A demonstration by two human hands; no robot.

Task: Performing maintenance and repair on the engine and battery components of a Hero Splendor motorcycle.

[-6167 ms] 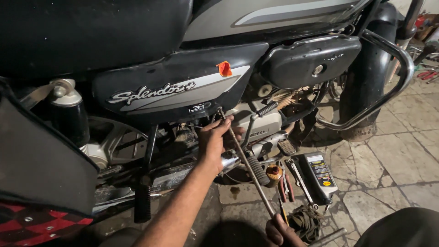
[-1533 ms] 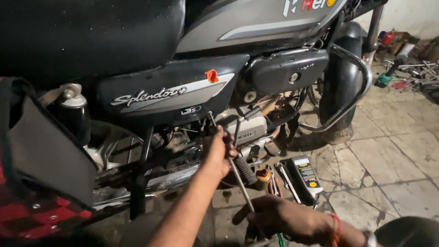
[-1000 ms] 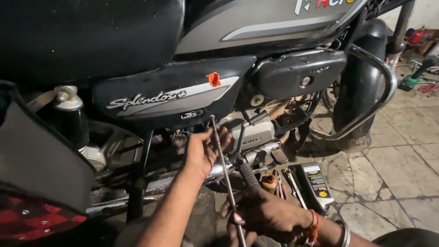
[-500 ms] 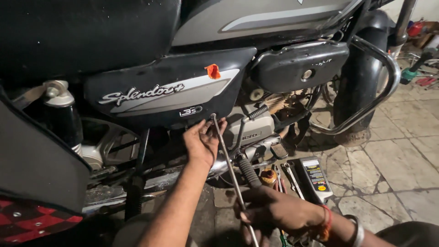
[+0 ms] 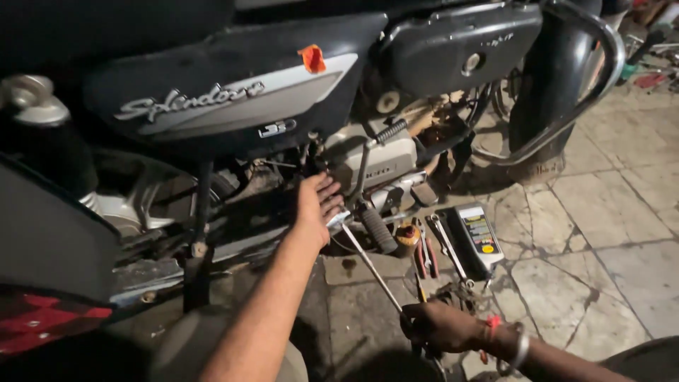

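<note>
While our left hand point(image 5: 316, 205) rests open with its fingers spread against the lower frame of the motorcycle point(image 5: 233, 120), just below the dark side panel, our right hand point(image 5: 440, 327) is clamped around the lower end of a long metal rod point(image 5: 371, 269). The rod slants up from that grip to the spot beside our left fingers, near the black footpeg point(image 5: 375, 228). On the stone floor point(image 5: 601, 226) close by lie red-handled pliers point(image 5: 425, 256), a spanner point(image 5: 447, 244) and a dark oil bottle point(image 5: 475, 237).
</note>
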